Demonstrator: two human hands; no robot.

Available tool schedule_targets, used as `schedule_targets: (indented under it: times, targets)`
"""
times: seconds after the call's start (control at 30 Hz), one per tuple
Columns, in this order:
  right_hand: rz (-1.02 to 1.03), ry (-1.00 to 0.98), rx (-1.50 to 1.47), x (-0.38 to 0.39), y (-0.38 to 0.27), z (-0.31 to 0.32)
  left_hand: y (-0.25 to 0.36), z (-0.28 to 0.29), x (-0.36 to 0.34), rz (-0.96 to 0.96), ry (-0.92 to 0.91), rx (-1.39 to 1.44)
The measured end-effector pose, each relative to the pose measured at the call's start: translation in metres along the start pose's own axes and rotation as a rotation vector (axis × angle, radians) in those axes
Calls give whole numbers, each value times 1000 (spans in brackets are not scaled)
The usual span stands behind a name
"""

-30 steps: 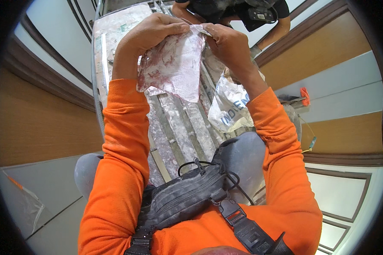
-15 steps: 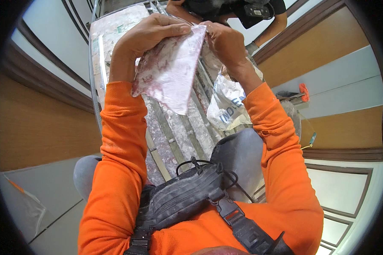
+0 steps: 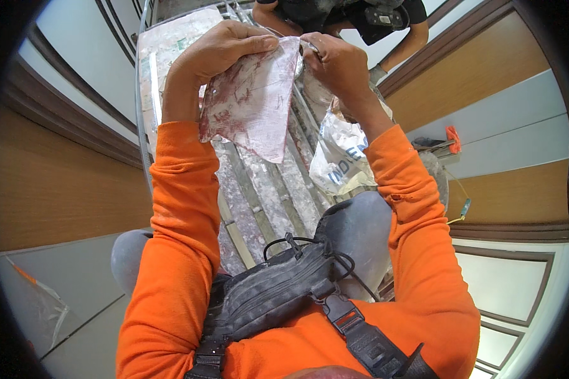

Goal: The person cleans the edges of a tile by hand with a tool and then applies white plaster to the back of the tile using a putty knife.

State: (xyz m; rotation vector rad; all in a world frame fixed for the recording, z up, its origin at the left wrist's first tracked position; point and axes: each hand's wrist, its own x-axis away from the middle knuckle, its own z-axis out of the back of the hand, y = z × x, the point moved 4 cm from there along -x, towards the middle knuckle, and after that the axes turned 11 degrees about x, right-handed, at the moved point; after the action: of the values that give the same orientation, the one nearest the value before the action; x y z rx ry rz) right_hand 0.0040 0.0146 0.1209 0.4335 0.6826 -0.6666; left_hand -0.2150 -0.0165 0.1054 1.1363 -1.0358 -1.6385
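Two packages show, no signs or screens. First: a flat, see-through plastic bag (image 3: 253, 101), smeared pink and dark red, roughly triangular w/ its point hanging down. It sits upper centre, pinched at its top edge by the left hand (image 3: 218, 54) and the right hand (image 3: 335, 63), both raised in front of the person. Second: a crumpled white plastic sack (image 3: 344, 155) w/ blue printed lettering, just right of centre, below the right wrist, resting on dusty scaffold planks (image 3: 265, 196). The two packages are near each other but apart.
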Motion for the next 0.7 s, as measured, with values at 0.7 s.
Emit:
schedule_targets:
  times: [0.7]
  targets:
    - [-139, 7, -385, -3, -6, 5, 2, -48, -24, -11, 470, -350]
